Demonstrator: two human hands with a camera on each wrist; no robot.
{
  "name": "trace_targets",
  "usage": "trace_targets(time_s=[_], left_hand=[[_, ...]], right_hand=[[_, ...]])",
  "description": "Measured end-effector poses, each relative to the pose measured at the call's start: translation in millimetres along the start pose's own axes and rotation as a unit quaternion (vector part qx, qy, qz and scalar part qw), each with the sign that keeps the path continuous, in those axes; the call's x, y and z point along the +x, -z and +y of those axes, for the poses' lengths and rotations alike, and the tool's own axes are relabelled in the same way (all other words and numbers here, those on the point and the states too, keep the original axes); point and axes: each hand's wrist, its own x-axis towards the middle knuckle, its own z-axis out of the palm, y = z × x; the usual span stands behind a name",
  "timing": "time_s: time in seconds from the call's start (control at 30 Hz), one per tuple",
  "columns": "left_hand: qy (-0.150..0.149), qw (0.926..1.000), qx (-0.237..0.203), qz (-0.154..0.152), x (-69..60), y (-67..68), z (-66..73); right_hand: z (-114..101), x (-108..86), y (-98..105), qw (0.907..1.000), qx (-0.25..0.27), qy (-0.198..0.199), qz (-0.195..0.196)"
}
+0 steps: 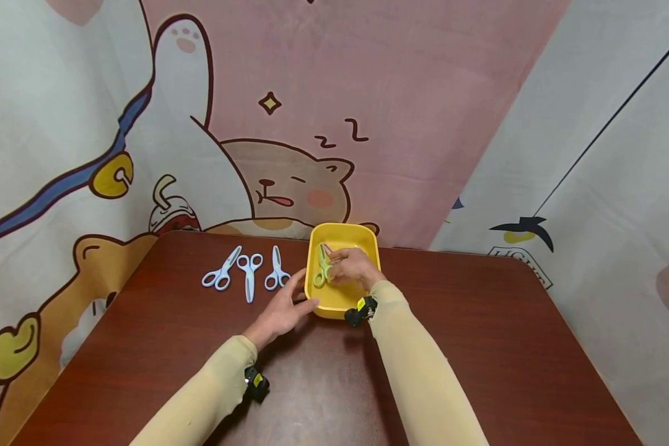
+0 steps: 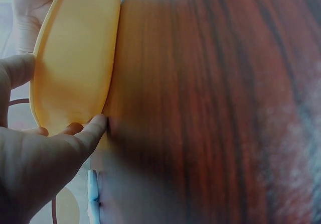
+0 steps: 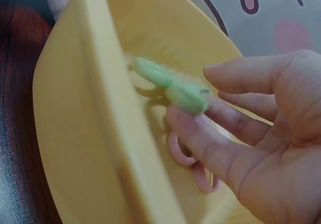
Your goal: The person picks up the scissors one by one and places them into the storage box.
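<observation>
A yellow tray point(image 1: 337, 308) holds green scissors point(image 1: 319, 277) and pink scissors point(image 3: 204, 180). Inside it, my right hand point(image 1: 354, 269) reaches the green scissors. The right wrist view has lower fingertips touching the green handle point(image 3: 186, 98), with another digit above standing apart from it. The pink loops lie below these fingers. My left hand point(image 1: 280, 311) spreads round the tray's front left corner; in the left wrist view the thumb point(image 2: 20, 69) touches the rim and a fingertip point(image 2: 99, 124) rests low on the wall point(image 2: 77, 58).
Three light blue scissors lie left of the tray: one slanted point(image 1: 220, 272), one with its blades toward me point(image 1: 249, 279), one point(image 1: 276, 271) beside my left fingers. The brown table point(image 1: 451, 347) ends at a printed cloth point(image 1: 401, 124) behind.
</observation>
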Motion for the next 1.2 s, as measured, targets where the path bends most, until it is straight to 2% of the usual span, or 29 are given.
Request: trace_targets(time_s=[0.2, 0.6, 0.87, 1.2], left_hand=[[0.002, 1.0000, 0.001, 0.001, 0.5, 0.1, -0.9], [-0.004, 0.9999, -0.011, -0.001, 0.2, 1.4, -0.6], [-0.002, 1.0000, -0.009, 0.002, 1.2, 0.0, -1.3], [0.004, 0.9999, -0.001, 0.010, 0.9, -0.9, 0.0]], right_hand=[[-5, -5.0, 0, 0.9980, -0.059, 0.017, 0.016], [-12, -14.6, 3, 0.9957, -0.086, 0.029, 0.020], [-10, -18.9, 11, 0.9973, -0.054, 0.047, 0.012], [-8, -29.5, 21, 0.9954, -0.049, 0.076, 0.032]])
